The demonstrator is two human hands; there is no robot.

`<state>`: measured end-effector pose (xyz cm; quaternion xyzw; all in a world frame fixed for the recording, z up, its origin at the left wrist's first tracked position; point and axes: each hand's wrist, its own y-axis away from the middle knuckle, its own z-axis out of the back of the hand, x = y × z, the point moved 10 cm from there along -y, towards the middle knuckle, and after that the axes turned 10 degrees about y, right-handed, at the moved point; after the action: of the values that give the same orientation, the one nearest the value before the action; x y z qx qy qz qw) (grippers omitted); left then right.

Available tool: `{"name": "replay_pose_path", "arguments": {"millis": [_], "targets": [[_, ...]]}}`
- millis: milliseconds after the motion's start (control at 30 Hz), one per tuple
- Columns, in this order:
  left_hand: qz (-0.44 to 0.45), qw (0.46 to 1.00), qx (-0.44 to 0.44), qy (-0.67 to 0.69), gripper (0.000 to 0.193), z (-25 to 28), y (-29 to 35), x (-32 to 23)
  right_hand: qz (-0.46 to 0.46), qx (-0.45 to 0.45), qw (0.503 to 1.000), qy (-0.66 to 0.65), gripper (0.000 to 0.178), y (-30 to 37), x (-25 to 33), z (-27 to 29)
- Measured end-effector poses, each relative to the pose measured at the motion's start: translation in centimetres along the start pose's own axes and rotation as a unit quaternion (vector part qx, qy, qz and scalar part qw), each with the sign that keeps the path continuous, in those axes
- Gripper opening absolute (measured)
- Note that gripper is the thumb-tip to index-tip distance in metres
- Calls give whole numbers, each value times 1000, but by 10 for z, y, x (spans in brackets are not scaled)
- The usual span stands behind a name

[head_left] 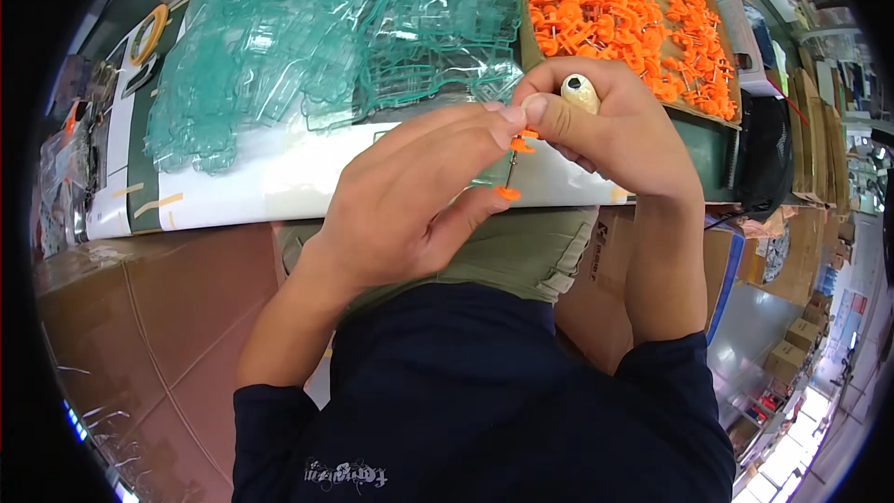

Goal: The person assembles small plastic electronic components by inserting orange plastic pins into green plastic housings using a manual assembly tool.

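Note:
My left hand (391,196) is closed on a small orange wheel-and-axle piece (508,194), with its thumb at the lower orange disc and its fingertips near the upper end. A thin metal rod (512,170) runs between the orange ends. My right hand (619,126) has its thumb and forefinger pinched together at the top of that piece, touching my left fingertips. Tucked in the same right hand is a cream-coloured rounded handle (579,91) with a dark hole in its end. The rest of the handle is hidden by the hand.
Clear green moulded plastic shells (270,47) are heaped over the white-covered table (307,186). A cardboard tray (736,98) of many orange wheel pieces stands at the back right. A yellow tape roll (149,34) lies far left. Brown cartons (140,317) sit below the table edge.

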<state>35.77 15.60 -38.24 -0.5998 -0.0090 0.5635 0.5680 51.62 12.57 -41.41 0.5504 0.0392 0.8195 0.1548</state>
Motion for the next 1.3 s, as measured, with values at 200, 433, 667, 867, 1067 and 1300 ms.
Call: {"name": "replay_pose_path", "arguments": {"millis": [200, 433, 667, 867, 1067, 1300], "targets": [[56, 997, -28, 48, 53, 2, 9, 5, 151, -121, 930, -312, 30, 13, 13, 10], [140, 979, -60, 135, 56, -4, 23, 19, 364, -97, 804, -460, 43, 42, 47, 13], [135, 975, -79, 160, 58, -3, 26, 19, 402, -71, 813, -416, 44, 47, 51, 11], [108, 981, -78, 142, 60, 0, 25, 16, 398, -56, 804, -438, 43, 49, 52, 8], [95, 984, -77, 130, 61, 1, 27, 18, 370, 16, 802, -469, 43, 41, 46, -15], [58, 998, -6, 24, 61, -8, 28, 22, 341, -71, 812, -468, 44, 44, 25, 2]]}}
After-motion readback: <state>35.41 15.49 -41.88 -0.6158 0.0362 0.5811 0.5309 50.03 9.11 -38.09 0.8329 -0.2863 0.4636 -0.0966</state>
